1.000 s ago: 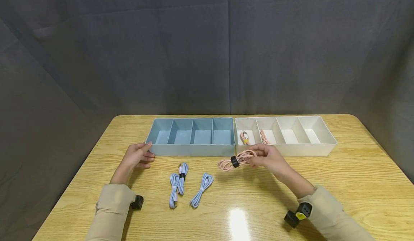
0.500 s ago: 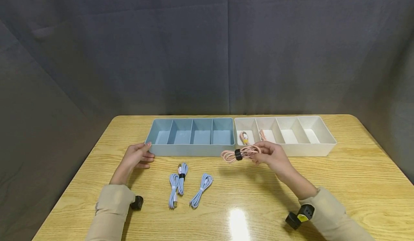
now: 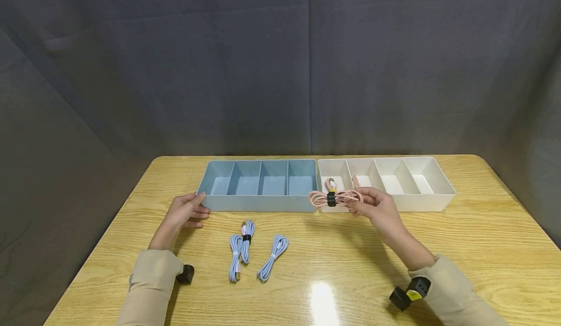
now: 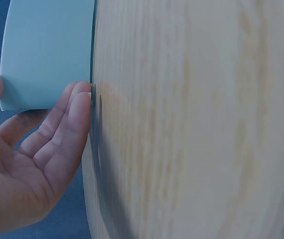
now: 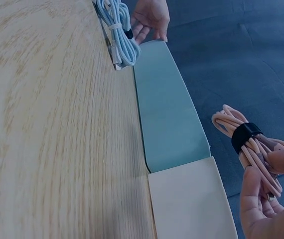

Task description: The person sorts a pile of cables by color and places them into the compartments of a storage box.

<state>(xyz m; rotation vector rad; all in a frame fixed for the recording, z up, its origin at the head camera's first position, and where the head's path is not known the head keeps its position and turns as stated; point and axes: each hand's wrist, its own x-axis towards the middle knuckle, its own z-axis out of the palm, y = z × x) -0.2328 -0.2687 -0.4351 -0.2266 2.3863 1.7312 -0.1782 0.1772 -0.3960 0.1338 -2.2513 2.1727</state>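
Note:
My right hand [image 3: 380, 214] pinches a coiled pink cable [image 3: 319, 199] bound with a black strap, thumb and fingers at the coil's right end. Held level, the coil overlaps the front rim of the white divided tray [image 3: 416, 203] at its leftmost compartment. Two more pink cables lie in that tray: one with a yellow tie [image 3: 331, 184] in the first compartment, another [image 3: 356, 182] in the second, partly hidden. At the far left, my left hand [image 3: 184, 211] touches the front corner of the blue divided tray [image 3: 263, 203], thumb at the rim and fingers extended along the wall [image 4: 47, 55].
Three coiled blue cables lie on the wooden table in front of the blue tray: a left one [image 3: 234, 258], one with a black strap [image 3: 246, 254] against it, and a separate one [image 3: 276, 250]. The trays stand end to end. A dark curtain [image 3: 263, 73] hangs behind the table.
My right hand has moved right and up with the pink cable, from in front of the trays to over the white tray's front rim. My left hand stays at the blue tray's corner.

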